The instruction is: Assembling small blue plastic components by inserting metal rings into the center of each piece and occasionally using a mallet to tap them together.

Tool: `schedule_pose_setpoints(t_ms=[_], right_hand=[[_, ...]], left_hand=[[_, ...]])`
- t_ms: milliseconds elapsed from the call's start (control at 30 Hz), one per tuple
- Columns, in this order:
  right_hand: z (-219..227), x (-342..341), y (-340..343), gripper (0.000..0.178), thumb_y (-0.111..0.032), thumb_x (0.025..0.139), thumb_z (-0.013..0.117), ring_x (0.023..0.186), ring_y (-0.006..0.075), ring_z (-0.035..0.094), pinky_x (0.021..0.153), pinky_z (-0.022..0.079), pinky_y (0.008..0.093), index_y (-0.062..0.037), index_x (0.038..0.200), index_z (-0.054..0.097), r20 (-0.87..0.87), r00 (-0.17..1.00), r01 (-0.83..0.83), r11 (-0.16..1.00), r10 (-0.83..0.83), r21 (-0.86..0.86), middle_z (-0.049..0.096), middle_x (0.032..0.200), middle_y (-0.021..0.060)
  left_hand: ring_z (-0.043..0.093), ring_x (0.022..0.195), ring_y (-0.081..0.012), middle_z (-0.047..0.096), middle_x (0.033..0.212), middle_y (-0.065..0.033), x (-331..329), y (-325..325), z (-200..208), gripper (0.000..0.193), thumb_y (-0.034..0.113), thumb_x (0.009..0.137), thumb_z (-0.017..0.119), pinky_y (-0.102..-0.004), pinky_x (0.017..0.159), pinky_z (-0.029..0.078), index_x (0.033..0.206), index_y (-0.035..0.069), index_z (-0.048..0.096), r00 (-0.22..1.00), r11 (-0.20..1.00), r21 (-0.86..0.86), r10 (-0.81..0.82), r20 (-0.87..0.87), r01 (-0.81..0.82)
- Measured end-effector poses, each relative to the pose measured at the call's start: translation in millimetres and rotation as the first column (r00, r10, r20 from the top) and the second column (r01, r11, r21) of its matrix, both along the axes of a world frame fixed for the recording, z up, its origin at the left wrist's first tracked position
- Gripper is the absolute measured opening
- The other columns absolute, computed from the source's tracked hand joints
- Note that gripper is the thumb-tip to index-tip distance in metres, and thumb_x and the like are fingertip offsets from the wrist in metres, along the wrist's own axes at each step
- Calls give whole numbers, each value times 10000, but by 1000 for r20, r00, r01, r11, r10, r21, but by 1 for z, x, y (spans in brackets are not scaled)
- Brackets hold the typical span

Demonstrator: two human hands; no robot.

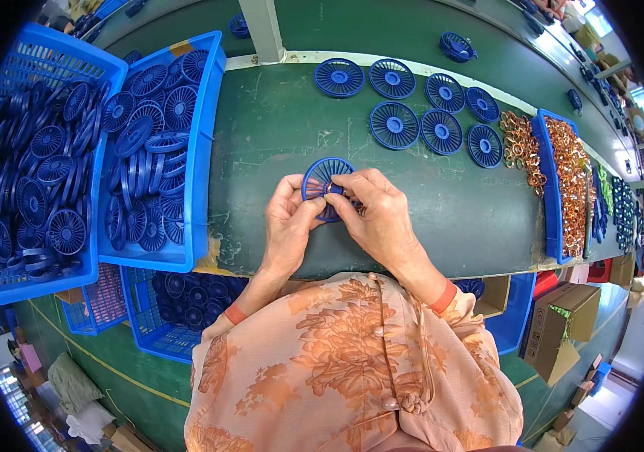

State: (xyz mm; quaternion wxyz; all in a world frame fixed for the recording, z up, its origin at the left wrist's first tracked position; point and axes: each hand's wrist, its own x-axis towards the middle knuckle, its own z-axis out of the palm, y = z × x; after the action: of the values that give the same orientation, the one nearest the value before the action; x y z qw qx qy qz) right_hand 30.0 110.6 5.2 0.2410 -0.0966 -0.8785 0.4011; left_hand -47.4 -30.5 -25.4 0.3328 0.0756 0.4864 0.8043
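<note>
A dark blue round fan guard (317,179), with thin spokes and a small hub, is held tilted above the green worktop near its front edge. My left hand (289,218) is closed on the guard's left and lower rim, its fingertips on the spokes. At the hub, my right hand (379,215) pinches with thumb and forefinger, the other fingers curled by the right rim. Whether a small piece sits between those fingertips I cannot make out. Beyond my hands, several similar fan guards (394,125) lie flat in loose rows.
Two blue crates (200,151) of fan guards stand at the left. On the right, copper-coloured rings (516,143) lie beside a blue tray (555,188) full of them. A white post (261,30) rises at the far edge. Below sit another blue crate (141,320) and a cardboard box (559,324).
</note>
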Motion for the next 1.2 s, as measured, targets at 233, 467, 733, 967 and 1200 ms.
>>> schedule_pose_setpoints(t_ms=[233, 467, 733, 967, 1200], right_hand=[[-14, -2, 7, 235, -54, 827, 809, 820, 257, 701, 681, 578, 337, -28, 1055, 754, -160, 987, -5, 998, 15, 66, 696, 952, 109], [0, -4, 28, 281, -105, 763, 855, 884, 246, 676, 769, 567, 351, -68, 1031, 779, -196, 941, -246, 956, 276, 162, 693, 950, 83], [8, -20, 51, 566, -140, 920, 782, 1061, 121, 660, 912, 566, 278, -49, 1420, 534, -141, 958, -275, 658, 250, -701, 671, 1195, 38], [22, -22, 56, 211, -157, 987, 700, 885, 67, 684, 738, 607, 239, -75, 1170, 633, -111, 953, -238, 470, 283, -850, 703, 1023, -4], [10, -17, 41, 478, -190, 943, 756, 939, 157, 686, 799, 574, 306, -20, 1338, 549, 94, 995, 21, 892, 24, -451, 702, 1099, 93]], left_hand=[[695, 999, -143, 689, 1129, -112, -6, -4, 8, 200, 8, 984, 557, -313, 859, 624, 1181, 3, 527, 997, 998, 6, -67, -25, 67], [693, 917, -114, 704, 1033, -94, -19, -5, 20, 162, 48, 980, 642, -262, 793, 601, 1109, -6, 560, 975, 983, -74, -176, -135, 167], [680, 899, -95, 707, 994, -74, -33, 29, 39, 195, 61, 971, 705, -245, 790, 583, 1092, -12, 572, 937, 994, -14, -111, -330, 112], [674, 949, -103, 697, 1043, -102, -37, 35, 49, 210, 19, 975, 676, -250, 834, 585, 1129, -41, 547, 860, 993, -4, -105, -500, 119], [692, 885, -120, 721, 1010, -103, -50, 35, 27, 178, 16, 954, 693, -275, 784, 579, 1108, -1, 605, 745, 981, -182, -70, -663, -70]])
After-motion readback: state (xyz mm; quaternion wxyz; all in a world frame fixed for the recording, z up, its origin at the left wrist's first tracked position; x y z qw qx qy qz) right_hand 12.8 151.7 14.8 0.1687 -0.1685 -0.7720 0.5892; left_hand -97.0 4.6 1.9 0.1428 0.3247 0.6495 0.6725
